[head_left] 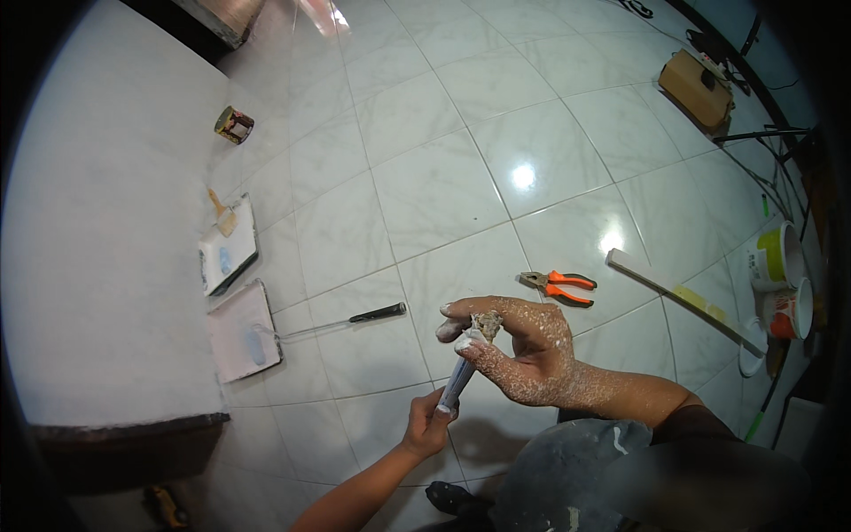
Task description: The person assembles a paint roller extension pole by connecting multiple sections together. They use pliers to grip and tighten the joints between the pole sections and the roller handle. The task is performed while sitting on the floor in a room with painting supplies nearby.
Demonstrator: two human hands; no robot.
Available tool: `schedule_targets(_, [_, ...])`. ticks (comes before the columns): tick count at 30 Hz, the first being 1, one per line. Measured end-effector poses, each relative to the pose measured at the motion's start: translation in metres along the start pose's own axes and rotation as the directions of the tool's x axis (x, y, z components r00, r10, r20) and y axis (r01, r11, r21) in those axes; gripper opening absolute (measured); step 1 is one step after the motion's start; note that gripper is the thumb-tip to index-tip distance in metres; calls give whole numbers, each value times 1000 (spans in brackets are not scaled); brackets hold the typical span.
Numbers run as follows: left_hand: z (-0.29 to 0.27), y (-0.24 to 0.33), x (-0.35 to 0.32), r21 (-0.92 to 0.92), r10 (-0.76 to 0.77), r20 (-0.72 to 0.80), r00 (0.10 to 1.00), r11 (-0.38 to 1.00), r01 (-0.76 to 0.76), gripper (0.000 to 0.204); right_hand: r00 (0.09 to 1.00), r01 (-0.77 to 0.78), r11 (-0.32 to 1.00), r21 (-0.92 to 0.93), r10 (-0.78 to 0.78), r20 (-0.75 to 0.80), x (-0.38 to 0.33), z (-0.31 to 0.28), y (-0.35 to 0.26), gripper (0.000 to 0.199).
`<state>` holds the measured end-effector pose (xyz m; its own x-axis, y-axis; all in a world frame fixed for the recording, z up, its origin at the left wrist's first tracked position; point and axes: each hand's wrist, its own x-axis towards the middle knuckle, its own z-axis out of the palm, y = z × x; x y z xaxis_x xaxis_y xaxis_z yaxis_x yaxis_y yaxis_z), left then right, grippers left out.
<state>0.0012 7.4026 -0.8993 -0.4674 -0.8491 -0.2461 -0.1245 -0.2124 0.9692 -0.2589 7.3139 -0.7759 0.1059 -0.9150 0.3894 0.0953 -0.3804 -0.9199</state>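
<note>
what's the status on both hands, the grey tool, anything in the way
Left hand gripping lower end of grey tool. Right hand curled at its crusted top, grip unclear. Orange-handled pliers on floor beyond right hand.

A broad lane of bare tiled floor (pixel 430 199) opens ahead of the right hand (pixel 532 350). Orange-handled pliers (pixel 560 288) and a long bar (pixel 651 282) obstruct the right; a black-handled roller (pixel 376 314) and tray (pixel 255 312), the left.
</note>
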Motion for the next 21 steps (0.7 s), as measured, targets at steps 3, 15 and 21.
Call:
schedule_targets(3, [9, 5, 10, -15, 45, -36, 998, 999, -45, 60, 999, -31, 996, -85, 32, 3, -6, 0, -13, 40])
schedule_targets(15, [40, -1, 7, 120, -35, 149, 988, 993, 17, 56, 955, 292, 908, -301, -295, 37, 0, -7, -17, 45])
schedule_targets(21, [37, -14, 20, 154, -48, 162, 986, 988, 23, 50, 903, -350, 929, -117, 368, 222, -14, -2, 11, 52])
